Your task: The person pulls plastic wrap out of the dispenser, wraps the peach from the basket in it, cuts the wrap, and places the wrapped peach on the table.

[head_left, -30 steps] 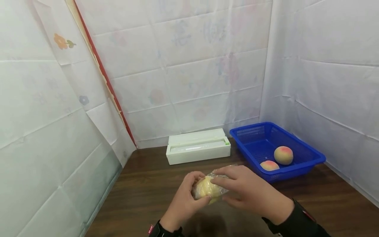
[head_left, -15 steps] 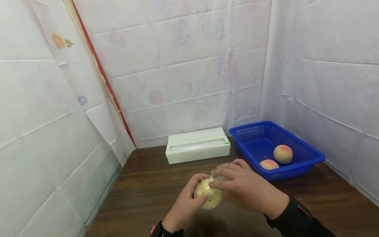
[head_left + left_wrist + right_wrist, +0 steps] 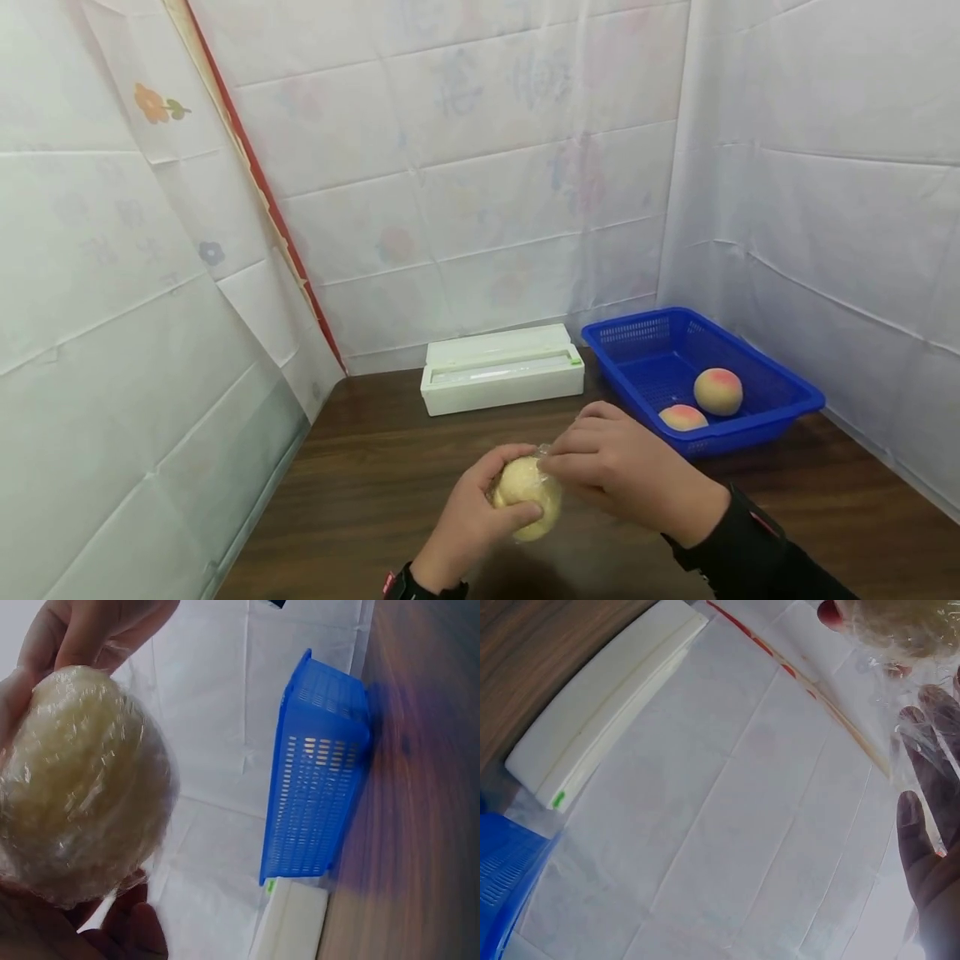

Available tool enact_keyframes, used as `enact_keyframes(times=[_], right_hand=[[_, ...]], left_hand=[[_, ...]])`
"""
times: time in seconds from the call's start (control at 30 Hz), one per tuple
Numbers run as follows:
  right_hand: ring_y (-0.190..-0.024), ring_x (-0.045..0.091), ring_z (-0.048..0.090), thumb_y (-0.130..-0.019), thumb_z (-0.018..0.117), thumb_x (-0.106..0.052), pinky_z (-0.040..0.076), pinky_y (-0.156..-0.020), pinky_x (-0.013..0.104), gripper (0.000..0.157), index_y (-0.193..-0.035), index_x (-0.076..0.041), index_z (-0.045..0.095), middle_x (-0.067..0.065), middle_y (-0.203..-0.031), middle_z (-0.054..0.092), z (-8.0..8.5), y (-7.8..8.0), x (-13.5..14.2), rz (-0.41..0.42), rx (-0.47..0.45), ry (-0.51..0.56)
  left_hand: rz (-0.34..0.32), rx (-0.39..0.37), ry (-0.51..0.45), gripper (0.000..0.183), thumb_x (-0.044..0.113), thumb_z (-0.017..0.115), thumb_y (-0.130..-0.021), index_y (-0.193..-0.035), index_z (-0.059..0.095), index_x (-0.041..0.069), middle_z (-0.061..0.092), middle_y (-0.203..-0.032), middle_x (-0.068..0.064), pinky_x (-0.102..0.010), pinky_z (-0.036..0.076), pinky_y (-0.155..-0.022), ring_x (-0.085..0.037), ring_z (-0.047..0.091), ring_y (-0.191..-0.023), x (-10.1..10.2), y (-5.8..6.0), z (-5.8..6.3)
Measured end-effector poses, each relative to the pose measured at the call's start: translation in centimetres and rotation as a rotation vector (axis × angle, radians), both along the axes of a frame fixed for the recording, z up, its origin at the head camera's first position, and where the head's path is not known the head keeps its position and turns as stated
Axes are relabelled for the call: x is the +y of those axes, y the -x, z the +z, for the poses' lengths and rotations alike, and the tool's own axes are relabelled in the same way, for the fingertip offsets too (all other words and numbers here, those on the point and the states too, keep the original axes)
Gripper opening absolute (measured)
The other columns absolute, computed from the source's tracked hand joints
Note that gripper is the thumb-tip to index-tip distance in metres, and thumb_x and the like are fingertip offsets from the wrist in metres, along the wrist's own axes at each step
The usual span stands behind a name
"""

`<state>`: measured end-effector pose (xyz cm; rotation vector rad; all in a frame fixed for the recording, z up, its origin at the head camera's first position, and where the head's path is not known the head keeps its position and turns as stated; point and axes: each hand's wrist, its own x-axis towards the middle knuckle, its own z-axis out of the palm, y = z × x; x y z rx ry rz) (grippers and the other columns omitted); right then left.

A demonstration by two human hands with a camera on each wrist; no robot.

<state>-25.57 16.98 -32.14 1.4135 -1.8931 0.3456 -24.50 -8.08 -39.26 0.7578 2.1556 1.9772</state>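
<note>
A pale yellow round fruit (image 3: pixel 527 493), wrapped in shiny cling film (image 3: pixel 889 682), is held above the table in front of me. My left hand (image 3: pixel 480 504) grips it from the left, the thumb across its near side. At its upper right, my right hand (image 3: pixel 626 467) pinches the loose film with bent fingers. The left wrist view shows the wrapped fruit (image 3: pixel 86 787) large and close, creases all over the film, with fingers above and below it. Film also lies over the right fingers (image 3: pixel 922 750) in the right wrist view.
A white cling film box (image 3: pixel 502 383) with its lid raised stands at the back of the brown wooden table (image 3: pixel 360 492). To its right is a blue basket (image 3: pixel 637 354) holding two peaches (image 3: pixel 717 392). White sheeting (image 3: pixel 480 167) encloses the back and sides.
The fruit has turned in the left hand, so its pale round side shows more. The right hand's fingers have drawn together on the film at its upper right. Basket and box are unmoved.
</note>
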Motion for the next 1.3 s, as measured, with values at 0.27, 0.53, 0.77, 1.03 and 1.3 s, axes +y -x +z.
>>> enact_keyframes(times=[0.27,0.53,0.77,1.03,1.3], right_hand=[[-0.096,0.011,0.071,-0.11,0.06,-0.026,0.055,-0.087,0.031,0.024,-0.12,-0.016,0.079,-0.006,-0.11,0.078,-0.7,-0.2,0.4,0.053,0.056,0.135],[-0.091,0.013,0.071,-0.11,0.061,-0.024,0.053,-0.085,0.031,0.023,-0.115,-0.013,0.081,-0.001,-0.106,0.08,-2.5,-0.6,-0.6,0.043,0.065,0.303],[-0.087,0.021,0.071,-0.108,0.064,-0.019,0.055,-0.08,0.032,0.024,-0.113,-0.002,0.081,0.008,-0.103,0.08,-4.5,-1.1,-2.3,0.068,0.064,0.478],[-0.106,0.021,0.068,-0.097,0.073,-0.006,0.051,-0.101,0.016,0.029,-0.125,-0.002,0.077,0.011,-0.121,0.076,-7.4,-2.3,-3.8,0.01,-0.147,0.585],[-0.12,0.017,0.065,-0.083,0.079,0.0,0.041,-0.111,0.013,0.049,-0.129,-0.016,0.075,0.002,-0.13,0.071,-6.3,-3.5,-2.5,-0.134,-0.286,0.537]], left_hand=[[0.026,0.061,-0.109,0.047,0.011,0.076,-0.096,-0.14,0.059,0.014,0.062,-0.13,-0.013,-0.032,0.062,-0.083,-0.02,0.066,-0.107,-0.3,0.2,0.2],[0.002,0.073,-0.203,0.057,0.008,0.07,-0.096,-0.147,0.047,0.01,0.059,-0.137,-0.018,-0.033,0.063,-0.084,-0.021,0.068,-0.108,-0.1,0.2,0.1],[0.021,0.101,-0.323,0.053,0.004,0.063,-0.1,-0.151,0.051,0.008,0.059,-0.141,-0.012,-0.03,0.061,-0.089,-0.018,0.065,-0.113,0.0,0.1,0.2],[0.057,0.135,-0.348,0.048,0.004,0.061,-0.1,-0.148,0.054,0.002,0.058,-0.135,-0.01,-0.027,0.06,-0.084,-0.016,0.064,-0.108,-0.1,-0.1,0.2],[0.081,0.116,-0.159,0.063,0.006,0.071,-0.098,-0.156,0.049,0.018,0.054,-0.141,-0.019,-0.031,0.063,-0.083,-0.019,0.067,-0.109,-0.3,-0.1,-0.3]])
